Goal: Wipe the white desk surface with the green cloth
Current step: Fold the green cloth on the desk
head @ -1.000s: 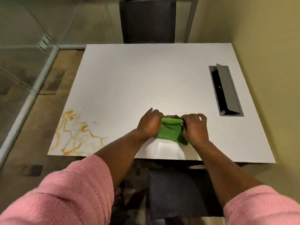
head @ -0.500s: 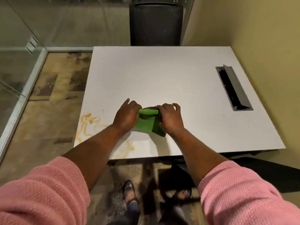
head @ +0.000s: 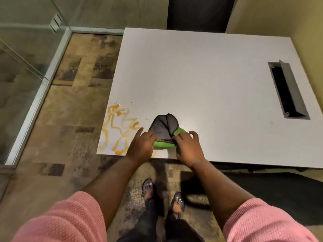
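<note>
The green cloth (head: 163,143) lies near the front edge of the white desk (head: 206,81), with its grey side (head: 163,127) folded up and showing on top. My left hand (head: 141,145) grips the cloth's left side and my right hand (head: 187,147) grips its right side. Orange-yellow squiggles of a spill (head: 117,130) cover the desk's front left corner, just left of my left hand.
A grey cable hatch (head: 288,89) with its lid raised is set into the desk at the right. A dark chair (head: 199,13) stands behind the desk. A wall runs along the right, a glass partition (head: 26,58) at the left. My feet (head: 162,198) are below the desk's edge.
The cloth has been turned over between my hands, so its grey side now shows on top. The view has shifted left and down, bringing the spill closer to my left hand.
</note>
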Demonstrator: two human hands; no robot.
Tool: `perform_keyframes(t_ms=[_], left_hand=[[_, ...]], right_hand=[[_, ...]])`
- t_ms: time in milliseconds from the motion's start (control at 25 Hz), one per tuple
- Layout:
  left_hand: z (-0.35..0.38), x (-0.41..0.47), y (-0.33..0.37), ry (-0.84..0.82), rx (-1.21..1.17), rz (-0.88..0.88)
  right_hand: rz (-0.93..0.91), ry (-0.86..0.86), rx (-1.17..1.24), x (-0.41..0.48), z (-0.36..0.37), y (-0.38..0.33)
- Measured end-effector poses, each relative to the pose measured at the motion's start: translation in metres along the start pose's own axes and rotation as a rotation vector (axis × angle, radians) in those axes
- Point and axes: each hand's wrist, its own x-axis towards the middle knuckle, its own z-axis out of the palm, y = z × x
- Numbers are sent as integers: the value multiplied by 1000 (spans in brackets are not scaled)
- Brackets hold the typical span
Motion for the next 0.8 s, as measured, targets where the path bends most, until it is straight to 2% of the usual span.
perform_keyframes(t_ms=[160, 280, 400, 560, 640, 720, 800], left_hand=[[22, -32, 3, -319, 93, -104], [32, -43, 3, -392, 142, -138], [38, -41, 3, -315, 88, -190], [41, -26, 0, -122, -81, -294], [40, -20, -3, -94, -129, -330], [38, -14, -5, -80, -162, -365], [36, -11, -5, -12, -171, -393]], right_hand=[[-92, -108, 96, -21, 35, -5], [-1, -8, 169, -21, 53, -5], [204, 27, 166, -1, 58, -5], [337, 88, 267, 25, 61, -19], [398, 141, 344, 30, 62, -27], [383, 157, 371, 32, 62, -30], [219, 122, 384, 29, 63, -33]])
